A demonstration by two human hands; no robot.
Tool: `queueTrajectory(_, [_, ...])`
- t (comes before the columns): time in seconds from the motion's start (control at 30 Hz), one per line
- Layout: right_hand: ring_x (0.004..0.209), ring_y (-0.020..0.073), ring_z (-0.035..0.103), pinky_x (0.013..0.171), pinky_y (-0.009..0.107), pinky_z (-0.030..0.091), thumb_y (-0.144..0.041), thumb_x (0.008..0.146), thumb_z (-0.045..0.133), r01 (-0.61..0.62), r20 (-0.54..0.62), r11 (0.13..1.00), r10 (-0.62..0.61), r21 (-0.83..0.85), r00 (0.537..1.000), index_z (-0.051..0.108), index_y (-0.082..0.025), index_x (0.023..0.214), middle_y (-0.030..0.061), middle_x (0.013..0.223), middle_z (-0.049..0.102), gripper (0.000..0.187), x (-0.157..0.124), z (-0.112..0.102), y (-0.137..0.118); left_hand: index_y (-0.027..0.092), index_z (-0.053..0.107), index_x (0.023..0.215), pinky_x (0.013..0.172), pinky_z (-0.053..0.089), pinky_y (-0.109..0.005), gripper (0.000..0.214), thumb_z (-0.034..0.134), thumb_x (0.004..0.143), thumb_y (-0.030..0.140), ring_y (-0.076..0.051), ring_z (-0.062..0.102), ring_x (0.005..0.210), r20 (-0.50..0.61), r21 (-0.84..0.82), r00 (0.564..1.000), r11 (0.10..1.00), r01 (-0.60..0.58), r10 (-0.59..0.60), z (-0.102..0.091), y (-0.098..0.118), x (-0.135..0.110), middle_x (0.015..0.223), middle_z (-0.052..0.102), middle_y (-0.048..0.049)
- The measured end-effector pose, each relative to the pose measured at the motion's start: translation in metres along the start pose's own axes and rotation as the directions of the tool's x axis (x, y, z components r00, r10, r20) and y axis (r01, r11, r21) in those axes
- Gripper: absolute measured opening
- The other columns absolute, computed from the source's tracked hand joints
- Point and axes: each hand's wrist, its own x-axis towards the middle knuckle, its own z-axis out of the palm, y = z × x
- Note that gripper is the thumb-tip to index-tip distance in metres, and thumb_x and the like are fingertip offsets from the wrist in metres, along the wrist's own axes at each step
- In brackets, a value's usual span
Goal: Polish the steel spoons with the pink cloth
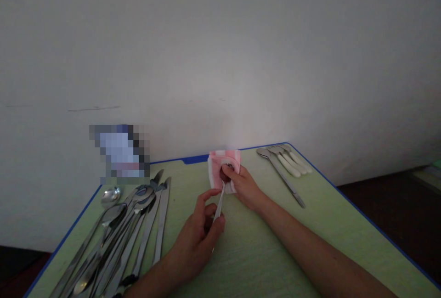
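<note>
Gripping a slim metal spoon (220,201) by its handle, the left hand (197,239) pinches it between thumb and fingers at the lower centre of the frame. Just above, the right hand (244,185) grasps a folded cloth (215,176), its thumb pressing into the fabric around the spoon's upper end. Wiping seems to be the step in hand; the next move appears to call for a steady hold on the handle while the thumb works the cloth. The spoon looks pale and shiny, tilted, its bowl mostly hidden; the cloth is pink and white. At lower left lies a heap of cutlery (115,238); at right, a long spoon (283,177) beside white-handled forks (288,165), all on a green table (255,256).
</note>
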Motion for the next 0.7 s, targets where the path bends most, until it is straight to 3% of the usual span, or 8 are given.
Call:
queueTrajectory(0.33, [0.057, 0.0100, 0.037, 0.055, 0.025, 0.031, -0.045, 0.063, 0.070, -0.041, 0.010, 0.999, 0.041, 0.007, 0.999, 0.052, -0.018, 0.068, -0.0041, 0.060, 0.044, 0.033, 0.0005, -0.0010, 0.0004, 0.023, 0.013, 0.142, 0.050, 0.031, -0.021, 0.056, 0.039, 0.092, 0.030, -0.009, 0.036, 0.052, 0.021, 0.052, 1.000, 0.999, -0.007, 0.006, 0.0003, 0.0025, 0.0009, 0.073, 0.045, 0.0052])
queueTrajectory(0.57, [0.060, 0.0109, 0.044, 0.058, 0.024, 0.035, -0.026, 0.060, 0.062, -0.090, -0.003, 0.995, 0.090, -0.040, 0.996, 0.055, -0.017, 0.067, -0.0031, 0.061, 0.051, 0.013, -0.0011, -0.0013, -0.0001, 0.019, 0.012, 0.144, 0.051, 0.035, -0.022, 0.064, 0.043, 0.089, 0.030, -0.011, 0.043, 0.054, 0.041, 0.034, 0.999, 0.999, 0.031, -0.032, -0.0001, 0.0047, 0.0016, 0.071, 0.049, 0.0040])
queueTrajectory(0.7, [0.059, 0.0109, 0.045, 0.056, 0.024, 0.036, -0.021, 0.057, 0.058, -0.113, -0.001, 0.993, 0.113, -0.043, 0.994, 0.056, -0.017, 0.069, -0.0033, 0.062, 0.053, 0.012, -0.0033, -0.0002, -0.0017, 0.018, 0.011, 0.145, 0.050, 0.034, -0.021, 0.064, 0.042, 0.089, 0.025, -0.010, 0.044, 0.053, 0.044, 0.048, 0.999, 0.999, 0.019, -0.021, -0.0007, 0.0008, 0.0025, 0.067, 0.050, 0.0052])
